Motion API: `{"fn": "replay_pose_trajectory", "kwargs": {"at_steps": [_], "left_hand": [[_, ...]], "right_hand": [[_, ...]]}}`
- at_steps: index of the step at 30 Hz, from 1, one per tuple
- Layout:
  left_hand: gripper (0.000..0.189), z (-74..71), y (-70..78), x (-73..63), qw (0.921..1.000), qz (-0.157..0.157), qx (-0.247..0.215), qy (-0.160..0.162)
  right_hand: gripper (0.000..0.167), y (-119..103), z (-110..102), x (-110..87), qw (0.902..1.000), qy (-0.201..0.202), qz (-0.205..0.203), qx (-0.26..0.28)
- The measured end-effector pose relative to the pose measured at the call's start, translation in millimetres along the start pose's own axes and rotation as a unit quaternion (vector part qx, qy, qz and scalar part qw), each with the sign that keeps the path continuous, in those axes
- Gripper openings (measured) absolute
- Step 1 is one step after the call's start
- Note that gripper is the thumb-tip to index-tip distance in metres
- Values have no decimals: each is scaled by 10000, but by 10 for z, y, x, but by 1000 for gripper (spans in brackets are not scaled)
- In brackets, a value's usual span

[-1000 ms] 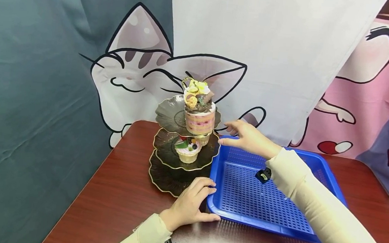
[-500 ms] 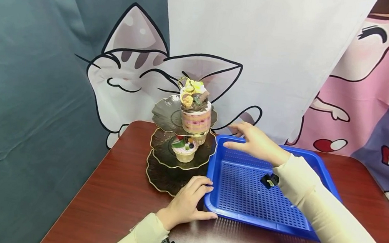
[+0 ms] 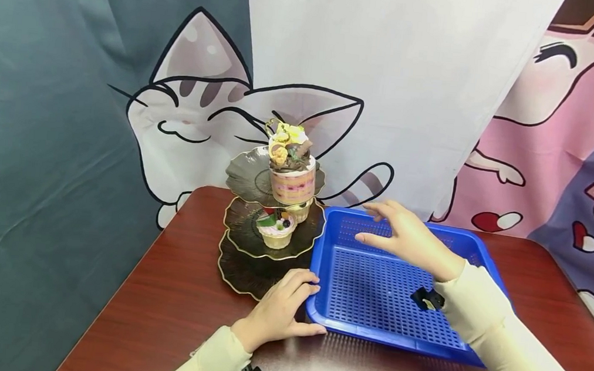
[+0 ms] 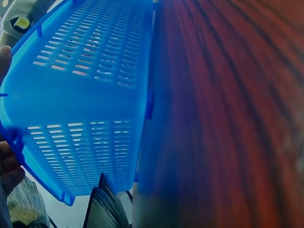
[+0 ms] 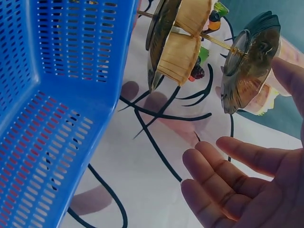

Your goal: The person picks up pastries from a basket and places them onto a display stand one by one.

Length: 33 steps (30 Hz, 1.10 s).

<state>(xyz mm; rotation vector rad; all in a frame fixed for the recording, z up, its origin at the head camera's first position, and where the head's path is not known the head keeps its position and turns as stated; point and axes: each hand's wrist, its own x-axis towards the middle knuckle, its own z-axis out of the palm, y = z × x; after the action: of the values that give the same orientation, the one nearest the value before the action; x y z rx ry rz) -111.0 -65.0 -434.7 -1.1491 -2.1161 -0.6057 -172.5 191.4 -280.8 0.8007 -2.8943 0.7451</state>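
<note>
My left hand [image 3: 276, 310] holds the near left corner of a blue plastic basket [image 3: 394, 341], with fingertips over the left rim and the thumb at the front rim. In the left wrist view, fingers [image 4: 9, 164] meet the basket's edge. Above the basket's far part hovers my right hand [image 3: 411, 237], thumb and fingers apart, holding nothing. Left of the basket stands a tiered dark stand [image 3: 242, 228] with gold wavy edges. A layered dessert cup [image 3: 292, 182] topped with chocolate and yellow flowers sits on its top tier. Fruit-topped cupcakes [image 3: 276, 238] occupy the middle tier.
The basket has perforated walls and floor, and stands close against the tiered stand on a red-brown wooden table [image 3: 159, 309]. Behind the table hangs a backdrop cloth [image 3: 393, 58] printed with a cartoon cat.
My right hand has drawn away from the stand to the right, over the basket. The left hand stays at the basket corner. The head view has shifted slightly.
</note>
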Motion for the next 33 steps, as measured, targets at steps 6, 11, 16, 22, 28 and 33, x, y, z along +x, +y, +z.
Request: {"fn": "replay_pose_trajectory", "kwargs": {"at_steps": [6,11,16,22,28,33], "left_hand": [[61,-55,-12,-5,9998,-15,145,-126],[61,-78,-20,10,9996,-5,225,-160],[61,-93,-16,24,9994,27,314,-149],[61,-121,17,52,9991,75,309,-281],[63,-204,41,90,9977,103,464,-484],[67,-265,43,139,9965,272,711,-348]], "right_hand": [[67,-15,20,-143,9999,118,14,-3],[70,-30,20,-239,9998,116,118,-125],[72,-11,29,-355,9994,263,132,-195],[75,79,82,-532,9977,422,4,-524],[78,118,138,-734,9958,425,99,-810],[79,104,140,-905,9953,348,226,-870]]}}
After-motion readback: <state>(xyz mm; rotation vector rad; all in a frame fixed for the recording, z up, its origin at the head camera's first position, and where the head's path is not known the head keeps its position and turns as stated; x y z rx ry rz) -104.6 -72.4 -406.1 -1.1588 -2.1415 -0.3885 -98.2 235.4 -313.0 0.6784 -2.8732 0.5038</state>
